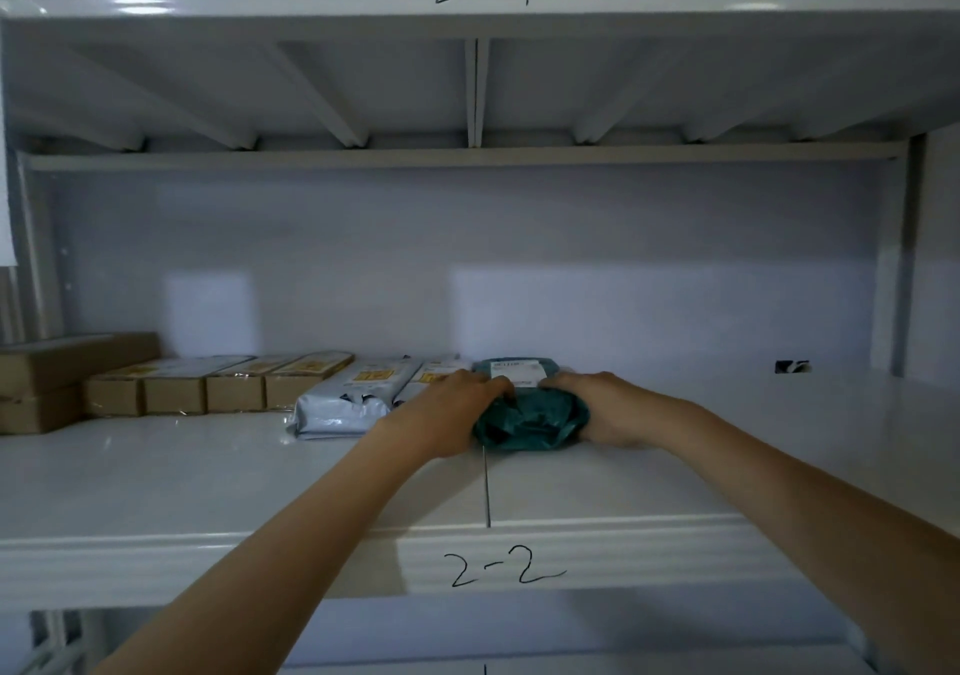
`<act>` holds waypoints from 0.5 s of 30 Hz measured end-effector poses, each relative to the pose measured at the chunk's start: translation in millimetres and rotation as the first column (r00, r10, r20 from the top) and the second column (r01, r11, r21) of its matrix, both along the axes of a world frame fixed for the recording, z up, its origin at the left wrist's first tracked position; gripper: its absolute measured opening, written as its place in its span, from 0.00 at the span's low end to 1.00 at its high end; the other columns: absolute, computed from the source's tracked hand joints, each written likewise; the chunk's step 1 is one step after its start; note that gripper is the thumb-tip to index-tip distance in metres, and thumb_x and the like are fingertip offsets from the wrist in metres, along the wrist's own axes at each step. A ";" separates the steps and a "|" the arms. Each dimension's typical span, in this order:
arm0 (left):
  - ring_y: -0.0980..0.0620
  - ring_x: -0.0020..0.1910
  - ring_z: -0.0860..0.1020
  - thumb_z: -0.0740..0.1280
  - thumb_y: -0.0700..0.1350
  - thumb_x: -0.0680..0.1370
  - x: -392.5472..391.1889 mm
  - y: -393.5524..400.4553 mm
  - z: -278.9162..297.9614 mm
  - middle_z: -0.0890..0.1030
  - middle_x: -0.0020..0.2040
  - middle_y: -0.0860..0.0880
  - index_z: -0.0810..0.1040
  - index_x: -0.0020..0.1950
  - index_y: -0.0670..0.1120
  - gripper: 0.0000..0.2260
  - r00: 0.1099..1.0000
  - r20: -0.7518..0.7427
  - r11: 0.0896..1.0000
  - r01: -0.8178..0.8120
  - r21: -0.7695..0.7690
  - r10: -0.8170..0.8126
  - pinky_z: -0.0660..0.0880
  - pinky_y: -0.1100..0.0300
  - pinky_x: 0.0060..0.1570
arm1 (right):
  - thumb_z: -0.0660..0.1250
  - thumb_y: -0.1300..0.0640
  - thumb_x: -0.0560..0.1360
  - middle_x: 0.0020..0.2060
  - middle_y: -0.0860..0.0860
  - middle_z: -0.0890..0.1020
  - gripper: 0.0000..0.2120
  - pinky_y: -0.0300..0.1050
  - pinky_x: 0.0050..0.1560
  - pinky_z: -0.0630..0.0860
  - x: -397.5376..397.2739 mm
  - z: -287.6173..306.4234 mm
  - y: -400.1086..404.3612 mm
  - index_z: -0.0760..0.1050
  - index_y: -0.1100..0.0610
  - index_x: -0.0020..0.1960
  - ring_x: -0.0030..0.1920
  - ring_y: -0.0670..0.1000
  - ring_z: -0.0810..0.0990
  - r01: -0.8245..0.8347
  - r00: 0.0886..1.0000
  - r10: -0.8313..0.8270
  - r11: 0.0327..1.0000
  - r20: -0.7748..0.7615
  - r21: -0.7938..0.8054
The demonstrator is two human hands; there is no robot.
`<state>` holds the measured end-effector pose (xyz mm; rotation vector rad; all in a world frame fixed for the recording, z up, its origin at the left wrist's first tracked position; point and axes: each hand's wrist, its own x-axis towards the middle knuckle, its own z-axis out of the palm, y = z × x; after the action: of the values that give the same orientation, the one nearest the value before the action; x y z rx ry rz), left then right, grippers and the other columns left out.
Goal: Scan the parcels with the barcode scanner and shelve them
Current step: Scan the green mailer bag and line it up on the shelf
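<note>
A soft teal plastic mailer bag with a white label (527,409) is held on the white metal shelf marked 2-2 (623,492), at the right end of a row of parcels. It is gripped from both sides: the left hand (447,414) is curled round its left flank and the right hand (597,409) is curled round its right flank, so the bag lies directly between the two grips, with neither hand clearly nearer. Its long axis appears to run front to back, from the crumpled near end towards the labelled far end, parallel to the grey plastic mailer bags with yellow labels (348,399) just beside it on the left. Further left, a row of small brown cardboard boxes (208,388) is seen. The bag looks seated on the shelf surface, so the placing step is judged nearly done. Release would call for both hands to be drawn straight back along that axis. No barcode scanner is seen.
</note>
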<state>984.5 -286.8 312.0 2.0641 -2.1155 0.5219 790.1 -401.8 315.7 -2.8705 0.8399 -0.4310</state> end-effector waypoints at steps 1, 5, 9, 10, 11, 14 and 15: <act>0.45 0.64 0.72 0.64 0.34 0.76 0.6 -1.8 1.2 0.73 0.66 0.45 0.66 0.72 0.51 0.27 1.000 0.008 1.000 -0.026 0.013 0.026 0.71 0.52 0.62 | 0.69 0.56 0.78 0.70 0.48 0.71 0.29 0.29 0.57 0.63 4.6 -0.6 -2.0 0.64 0.47 0.75 0.61 0.45 0.71 0.011 1.000 -0.011 1.000 -0.008 0.015; 0.44 0.63 0.74 0.62 0.35 0.77 3.4 -11.1 7.3 0.75 0.66 0.45 0.64 0.73 0.53 0.26 0.994 -0.009 0.992 -0.106 0.067 0.107 0.72 0.51 0.63 | 0.64 0.60 0.79 0.72 0.50 0.69 0.29 0.33 0.61 0.64 22.4 -1.7 -13.6 0.60 0.47 0.77 0.66 0.51 0.71 0.048 0.997 -0.046 0.998 -0.055 0.033; 0.43 0.65 0.73 0.67 0.42 0.76 17.4 -17.3 15.4 0.72 0.68 0.46 0.61 0.74 0.58 0.29 0.987 -0.085 0.978 -0.122 0.168 0.138 0.73 0.46 0.63 | 0.64 0.57 0.80 0.70 0.51 0.69 0.27 0.35 0.59 0.64 29.2 -0.4 -21.0 0.61 0.46 0.76 0.64 0.51 0.72 0.067 0.994 -0.063 0.997 -0.087 0.046; 0.42 0.68 0.71 0.68 0.46 0.75 23.1 -16.8 16.3 0.69 0.71 0.47 0.59 0.75 0.59 0.31 0.986 -0.063 0.974 -0.142 0.177 0.155 0.71 0.43 0.65 | 0.65 0.56 0.79 0.70 0.50 0.69 0.28 0.35 0.60 0.65 29.7 2.7 -21.3 0.60 0.47 0.76 0.64 0.51 0.72 0.074 0.990 -0.067 0.996 -0.126 0.052; 0.40 0.70 0.68 0.69 0.50 0.75 28.2 -14.8 16.4 0.65 0.74 0.47 0.55 0.76 0.60 0.34 0.982 -0.028 0.966 -0.180 0.185 0.188 0.69 0.41 0.66 | 0.68 0.56 0.77 0.70 0.50 0.68 0.32 0.36 0.62 0.66 29.7 7.1 -21.9 0.58 0.47 0.77 0.65 0.51 0.71 0.078 0.982 -0.067 0.995 -0.177 0.060; 0.40 0.70 0.68 0.70 0.53 0.75 46.8 -10.2 11.4 0.63 0.76 0.46 0.49 0.78 0.61 0.39 0.961 -0.010 0.943 -0.268 0.195 0.275 0.71 0.41 0.64 | 0.76 0.54 0.71 0.76 0.49 0.62 0.50 0.44 0.72 0.63 22.5 31.5 -18.2 0.44 0.45 0.80 0.73 0.53 0.64 0.079 0.955 -0.028 0.984 -0.294 0.161; 0.41 0.68 0.70 0.70 0.54 0.75 51.7 -9.5 9.4 0.65 0.75 0.46 0.49 0.78 0.61 0.39 0.961 -0.044 0.945 -0.260 0.198 0.273 0.73 0.43 0.63 | 0.76 0.49 0.71 0.76 0.47 0.61 0.51 0.45 0.74 0.62 20.3 39.8 -15.3 0.43 0.43 0.80 0.74 0.52 0.63 0.064 0.958 0.001 0.974 -0.287 0.218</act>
<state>1036.2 -296.3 321.3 2.4552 -1.9239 0.2785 810.5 -417.1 355.5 -2.7445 0.9118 0.0788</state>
